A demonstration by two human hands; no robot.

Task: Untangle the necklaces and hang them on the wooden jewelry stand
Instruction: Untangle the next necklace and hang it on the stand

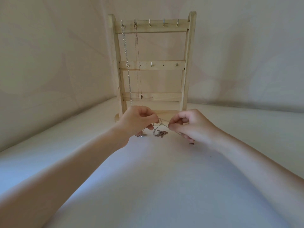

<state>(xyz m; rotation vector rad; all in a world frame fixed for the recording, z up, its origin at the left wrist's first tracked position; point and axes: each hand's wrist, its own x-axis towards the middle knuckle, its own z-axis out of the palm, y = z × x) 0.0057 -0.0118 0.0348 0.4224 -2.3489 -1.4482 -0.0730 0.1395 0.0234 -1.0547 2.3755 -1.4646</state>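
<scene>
pulling at the tangled chains (160,133) with both hands (139,120) pinching strands, two necklaces (127,66) hung on the stand (186,63), rest still knotted

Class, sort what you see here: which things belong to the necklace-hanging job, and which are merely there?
Belong to the job:
wooden jewelry stand
two hung necklaces
tangled chains
left hand
right hand

Merely there:
white cloth surface
pale backdrop

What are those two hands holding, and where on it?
Both hands, left and right, pinch thin strands of the tangled necklaces, stretched between their fingertips; the knotted rest lies below.
</scene>
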